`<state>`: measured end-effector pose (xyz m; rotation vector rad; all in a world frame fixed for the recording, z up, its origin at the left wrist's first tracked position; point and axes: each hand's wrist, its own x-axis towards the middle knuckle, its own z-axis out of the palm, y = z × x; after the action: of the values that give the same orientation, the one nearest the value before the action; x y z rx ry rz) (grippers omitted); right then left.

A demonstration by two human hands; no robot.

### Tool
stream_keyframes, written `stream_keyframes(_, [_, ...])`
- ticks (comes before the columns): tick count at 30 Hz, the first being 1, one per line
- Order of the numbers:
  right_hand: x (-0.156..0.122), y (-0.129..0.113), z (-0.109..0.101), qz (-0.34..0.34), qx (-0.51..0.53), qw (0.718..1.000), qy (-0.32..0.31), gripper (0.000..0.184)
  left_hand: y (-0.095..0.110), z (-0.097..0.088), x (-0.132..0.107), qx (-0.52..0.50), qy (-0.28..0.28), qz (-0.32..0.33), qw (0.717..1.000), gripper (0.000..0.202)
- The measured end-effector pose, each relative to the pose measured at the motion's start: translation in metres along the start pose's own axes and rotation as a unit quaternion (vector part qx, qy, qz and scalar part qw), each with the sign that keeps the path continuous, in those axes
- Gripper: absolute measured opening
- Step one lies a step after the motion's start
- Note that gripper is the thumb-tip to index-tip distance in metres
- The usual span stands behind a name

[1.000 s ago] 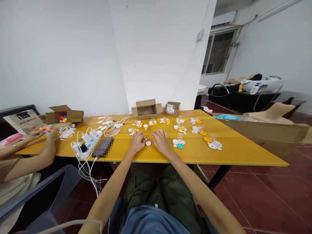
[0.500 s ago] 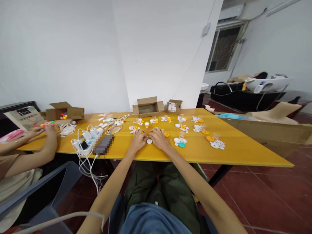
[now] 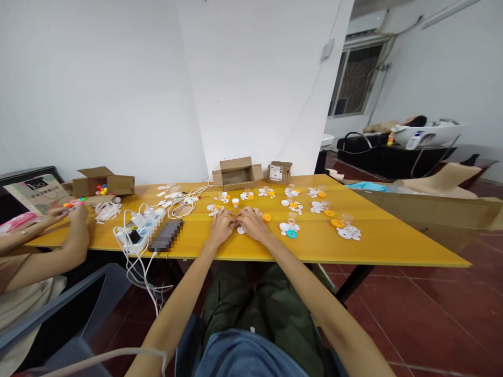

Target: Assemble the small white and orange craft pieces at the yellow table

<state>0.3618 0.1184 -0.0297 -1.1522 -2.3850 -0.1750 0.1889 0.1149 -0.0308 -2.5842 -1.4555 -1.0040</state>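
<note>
Reaching over the near edge of the yellow wooden counter (image 3: 353, 250), both bare forearms lead to the hands, which lie side by side, knuckles up. The left hand (image 3: 221, 227) and the right hand (image 3: 252, 223) have their fingers curled inward, and the fingertips of both meet in one spot. Whether they pinch anything there I cannot tell, as it is too small to see.

The small white round plastic disc (image 3: 240, 230) lies flat on the counter in the gap between the two hands, just below the meeting fingertips and touching or nearly touching both.

Right of the disc, just past the right hand, sits a small orange plastic ring (image 3: 267, 217). Farther right of the disc lies a teal plastic ring (image 3: 291, 234) beside a cluster of white round plastic parts (image 3: 283, 227). Well to the right are an orange disc (image 3: 337, 223) and a heap of white gear-like pieces (image 3: 348, 233).

Left of the disc lies a dark flat device (image 3: 167, 235), blurred out, next to a white power strip with white cables (image 3: 135, 233). Well left of the disc, a co-worker's hand (image 3: 79, 214) rests at the counter's end near bright coloured small pieces (image 3: 74, 202).

Beyond the disc, more white and orange bits are scattered. Behind them, against the white wall, stand an open brown cardboard box (image 3: 237, 173) and a smaller labelled cardboard box (image 3: 279, 172).
</note>
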Motion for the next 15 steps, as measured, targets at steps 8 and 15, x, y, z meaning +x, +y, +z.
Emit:
stream_keyframes(8, [0.0005,0.0033,0.0021,-0.009,0.000,1.000,0.015,0.027,-0.0044,0.0034,0.0007,-0.027,0.021,-0.003,0.999,0.009])
stream_keyframes(15, [0.0049,0.0041,0.0020,-0.013,0.000,1.000,0.008,0.027,-0.0031,0.0002,0.0010,-0.046,0.059,-0.013,0.997,0.011])
